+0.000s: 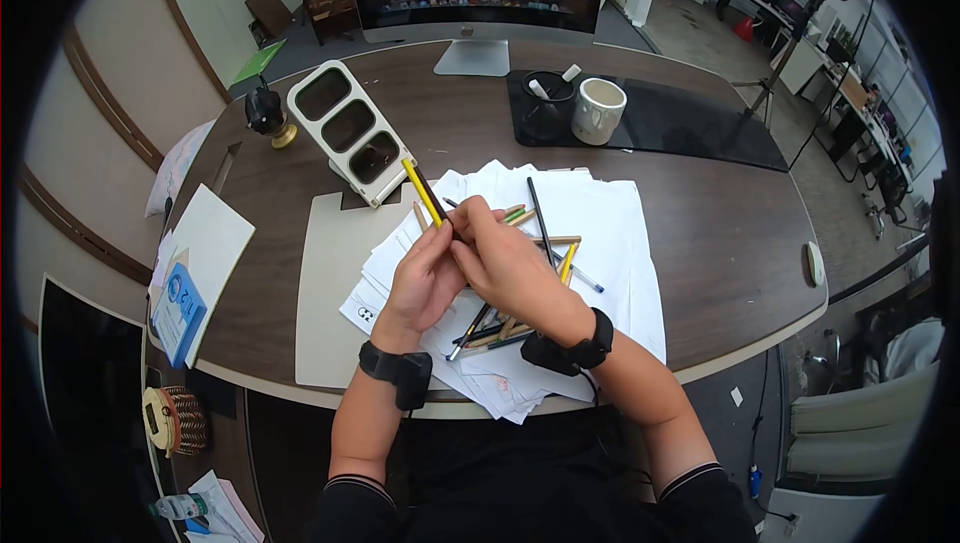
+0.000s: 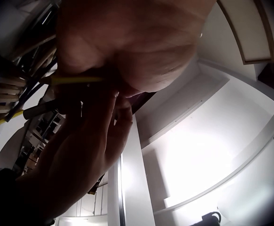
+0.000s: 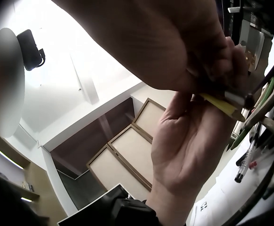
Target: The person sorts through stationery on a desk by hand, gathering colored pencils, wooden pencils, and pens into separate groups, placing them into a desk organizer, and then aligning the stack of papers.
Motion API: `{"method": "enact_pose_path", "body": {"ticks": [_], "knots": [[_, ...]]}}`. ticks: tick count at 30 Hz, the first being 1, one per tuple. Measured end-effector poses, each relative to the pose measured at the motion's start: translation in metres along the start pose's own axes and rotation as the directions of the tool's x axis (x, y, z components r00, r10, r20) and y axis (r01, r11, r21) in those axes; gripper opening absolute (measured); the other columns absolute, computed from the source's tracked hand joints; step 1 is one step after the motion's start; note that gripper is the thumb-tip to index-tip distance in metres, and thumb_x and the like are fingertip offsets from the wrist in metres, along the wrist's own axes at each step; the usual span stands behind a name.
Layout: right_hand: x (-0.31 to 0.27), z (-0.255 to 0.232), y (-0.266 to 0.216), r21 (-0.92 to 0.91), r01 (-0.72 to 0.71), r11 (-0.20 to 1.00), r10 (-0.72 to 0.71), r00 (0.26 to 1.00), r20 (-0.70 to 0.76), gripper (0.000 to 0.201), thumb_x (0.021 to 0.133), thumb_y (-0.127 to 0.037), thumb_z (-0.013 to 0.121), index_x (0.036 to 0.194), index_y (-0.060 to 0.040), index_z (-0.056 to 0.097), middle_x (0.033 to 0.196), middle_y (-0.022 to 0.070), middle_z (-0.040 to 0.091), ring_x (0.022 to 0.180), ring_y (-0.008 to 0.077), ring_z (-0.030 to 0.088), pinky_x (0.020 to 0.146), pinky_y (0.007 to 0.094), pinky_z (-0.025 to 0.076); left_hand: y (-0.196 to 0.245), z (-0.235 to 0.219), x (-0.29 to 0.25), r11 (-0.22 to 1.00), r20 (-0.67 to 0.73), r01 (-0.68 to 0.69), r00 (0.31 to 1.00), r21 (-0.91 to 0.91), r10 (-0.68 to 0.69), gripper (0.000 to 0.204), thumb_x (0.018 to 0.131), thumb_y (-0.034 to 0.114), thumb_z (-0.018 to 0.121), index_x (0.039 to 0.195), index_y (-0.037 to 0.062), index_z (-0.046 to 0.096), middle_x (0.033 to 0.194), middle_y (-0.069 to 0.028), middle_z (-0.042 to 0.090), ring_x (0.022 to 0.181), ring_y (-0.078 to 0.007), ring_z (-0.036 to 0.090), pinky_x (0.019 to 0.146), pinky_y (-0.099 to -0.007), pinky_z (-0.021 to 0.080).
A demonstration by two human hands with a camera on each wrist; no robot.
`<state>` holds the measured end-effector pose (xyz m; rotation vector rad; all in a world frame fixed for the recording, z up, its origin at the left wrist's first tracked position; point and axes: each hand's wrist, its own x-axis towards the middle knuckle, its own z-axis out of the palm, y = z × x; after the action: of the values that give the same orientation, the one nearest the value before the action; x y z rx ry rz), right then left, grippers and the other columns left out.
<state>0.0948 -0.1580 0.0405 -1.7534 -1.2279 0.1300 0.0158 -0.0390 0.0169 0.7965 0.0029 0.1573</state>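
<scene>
A yellow pencil [image 1: 423,191] and a dark pencil [image 1: 434,199] lie side by side in the hands, above the papers [image 1: 615,273], their long axes running from near right to far left. Their far ends stick out past the fingers and point at the near right corner of the white three-compartment organizer [image 1: 382,187]; they overlap it in the head view, so I cannot tell whether they touch.

The left hand [image 1: 422,281] is nearer the organizer, thumb and fingers pinching the yellow pencil at its near part. The right hand [image 1: 512,265] comes in from the right, fingers curled round the dark pencil at the same stretch. The wrist views are dark here, so how the two hands share the hold is uncertain.

Loose pencils and pens [image 1: 508,329] lie criss-crossed on the papers, near and right of the left hand, partly beneath the right. Further out on the desk [image 1: 730,233], a mug [image 1: 598,115] stands far right of the organizer.
</scene>
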Motion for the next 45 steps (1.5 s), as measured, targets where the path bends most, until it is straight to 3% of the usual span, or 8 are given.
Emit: {"method": "enact_pose_path", "body": {"ticks": [16, 23, 24, 26, 35, 36, 39, 45], "knots": [[-0.008, -0.008, -0.012, 0.235, -0.270, 0.934, 0.164, 0.906, 0.390, 0.031, 0.101, -0.023, 0.045, 0.084, 0.0019, 0.051, 0.060, 0.0111, 0.058, 0.057, 0.0253, 0.061, 0.059, 0.0373, 0.047, 0.005, -0.024, 0.001, 0.951, -0.021, -0.291, 0.957, -0.099, 0.291, 0.030, 0.107, 0.025, 0.030, 0.127, 0.0074, 0.043, 0.129, -0.0212, 0.054, 0.123, -0.0321, 0.054, 0.111, -0.0472, 0.040], [-0.010, -0.007, -0.008, 0.206, -0.312, 0.927, 0.157, 0.825, 0.544, 0.034, 0.103, -0.027, 0.044, 0.085, 0.0009, 0.051, 0.061, 0.0089, 0.058, 0.055, 0.0215, 0.058, 0.057, 0.0348, 0.046, 0.012, -0.008, -0.003, 0.929, -0.240, -0.288, 0.943, -0.232, 0.232, 0.033, 0.107, 0.025, 0.033, 0.133, 0.0065, 0.041, 0.096, -0.0072, 0.056, 0.076, -0.0136, 0.053, 0.080, -0.0289, 0.046], [-0.013, -0.002, -0.003, 0.187, -0.208, 0.960, 0.102, 0.883, 0.459, 0.034, 0.102, -0.028, 0.045, 0.085, 0.0011, 0.051, 0.063, 0.0095, 0.058, 0.056, 0.0216, 0.059, 0.057, 0.0351, 0.046, 0.012, -0.013, -0.001, 0.921, -0.115, -0.264, 0.964, -0.286, 0.240, 0.032, 0.107, 0.025, 0.033, 0.132, 0.0070, 0.043, 0.076, 0.0001, 0.036, 0.061, -0.0099, 0.028, 0.062, -0.0253, 0.032], [-0.018, 0.010, 0.008, 0.119, 0.004, 0.993, -0.038, 0.958, 0.284, 0.034, 0.101, -0.028, 0.047, 0.086, 0.0015, 0.051, 0.065, 0.0107, 0.059, 0.058, 0.0218, 0.059, 0.058, 0.0355, 0.046, 0.011, -0.025, 0.001, 0.921, -0.040, -0.261, 0.965, -0.289, 0.261, 0.031, 0.107, 0.024, 0.033, 0.131, 0.0077, 0.043, 0.073, 0.0016, 0.029, 0.061, -0.0089, 0.026, 0.058, -0.0248, 0.028], [-0.018, 0.004, -0.001, 0.191, -0.235, 0.953, 0.151, 0.916, 0.372, 0.024, 0.097, -0.021, 0.055, 0.097, 0.0022, 0.048, 0.064, 0.0075, 0.055, 0.055, 0.0148, 0.051, 0.053, 0.0325, 0.042, 0.007, -0.012, -0.002, 0.946, -0.024, -0.261, 0.965, -0.192, 0.262, 0.027, 0.107, 0.027, 0.033, 0.127, 0.0118, 0.043, 0.069, 0.0032, 0.026, 0.058, -0.0078, 0.025, 0.057, -0.0246, 0.029], [-0.017, 0.000, -0.005, 0.149, -0.317, 0.937, 0.231, 0.879, 0.418, 0.027, 0.093, -0.020, 0.056, 0.097, 0.0071, 0.054, 0.087, 0.0246, 0.061, 0.080, 0.0371, 0.060, 0.073, 0.0419, 0.046, 0.008, -0.013, -0.002, 0.949, -0.017, -0.258, 0.966, -0.184, 0.259, 0.027, 0.107, 0.027, 0.033, 0.127, 0.0118, 0.043, 0.068, 0.0031, 0.027, 0.058, -0.0078, 0.025, 0.057, -0.0247, 0.029], [-0.018, -0.001, -0.007, 0.197, -0.328, 0.924, 0.222, 0.879, 0.423, 0.028, 0.092, -0.020, 0.057, 0.098, 0.0073, 0.053, 0.086, 0.0247, 0.062, 0.078, 0.0371, 0.061, 0.072, 0.0416, 0.047, 0.008, -0.015, -0.003, 0.955, 0.031, -0.223, 0.972, -0.195, 0.233, 0.025, 0.107, 0.027, 0.033, 0.120, 0.0106, 0.046, 0.066, 0.0038, 0.025, 0.056, -0.0078, 0.024, 0.056, -0.0250, 0.028], [-0.015, -0.029, 0.011, 0.030, -0.206, 0.978, 0.198, 0.966, 0.166, 0.021, 0.089, -0.017, 0.064, 0.100, 0.0003, 0.066, 0.067, 0.0096, 0.061, 0.060, 0.0145, 0.057, 0.058, 0.0306, 0.046, 0.019, -0.031, -0.002, 0.904, -0.042, -0.272, 0.961, -0.331, 0.273, 0.025, 0.106, 0.026, 0.035, 0.109, 0.0065, 0.051, 0.064, 0.0042, 0.023, 0.055, -0.0080, 0.023, 0.054, -0.0252, 0.025]]}}
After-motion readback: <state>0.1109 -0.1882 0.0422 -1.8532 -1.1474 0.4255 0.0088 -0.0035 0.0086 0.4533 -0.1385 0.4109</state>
